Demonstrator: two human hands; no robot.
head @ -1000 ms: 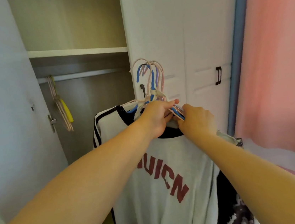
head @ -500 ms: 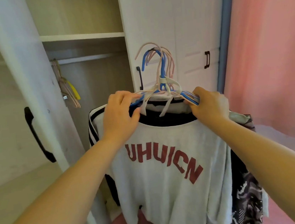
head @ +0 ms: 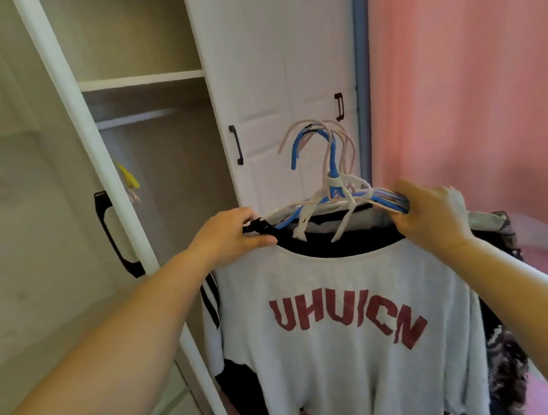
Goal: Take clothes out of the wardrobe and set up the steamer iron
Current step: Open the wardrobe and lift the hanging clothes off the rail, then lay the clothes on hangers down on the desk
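Risk: the bundle of blue, pink & white plastic hangers (head: 330, 197) could slip or splay, dropping clothes, since only the two ends are held w/ hooks free. The left hand (head: 234, 236) grips the left shoulder end, the right hand (head: 428, 212) grips the right end. The grey T-shirt w/ red lettering (head: 346, 329) hangs below & between both, outside the open white wardrobe (head: 274, 52).

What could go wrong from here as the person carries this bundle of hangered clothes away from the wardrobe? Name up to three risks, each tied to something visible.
1. Several hangers are bunched; the left hand and right hand grip only the ends, so one might slip out.
2. The white T-shirt hangs low and could drag or snag.
3. The open wardrobe door stands close on the left; the left forearm might knock it.
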